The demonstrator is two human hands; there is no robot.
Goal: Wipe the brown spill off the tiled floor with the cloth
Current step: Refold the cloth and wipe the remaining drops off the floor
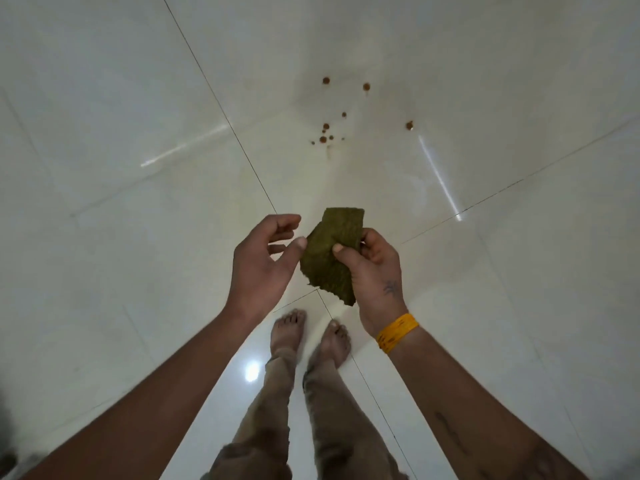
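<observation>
No readable writing or brand anywhere we can see; a small dark mark on the back of our right hand [375, 271] and marks along the right forearm are too blurred to read. Right grip is closed on the cloth [329, 258], an olive-green rough piece pinched between thumb and fingers at its right edge, hanging in the air above the floor. Left hand [263, 261] sits just beside the cloth's left edge, fingers curled but loose, thumb tip touching or nearly touching the fabric, we cannot tell which; it holds nothing. A yellow band [398, 332] wraps our right wrist. The brown spill [327, 133] is a scatter of small drops on the tiled floor [104, 133], well apart from the cloth, farther out ahead of the hands and slightly right, inside one glossy white tile past the grout crossing. Our bare feet [287, 332] stand below the hands, near another grout line.
</observation>
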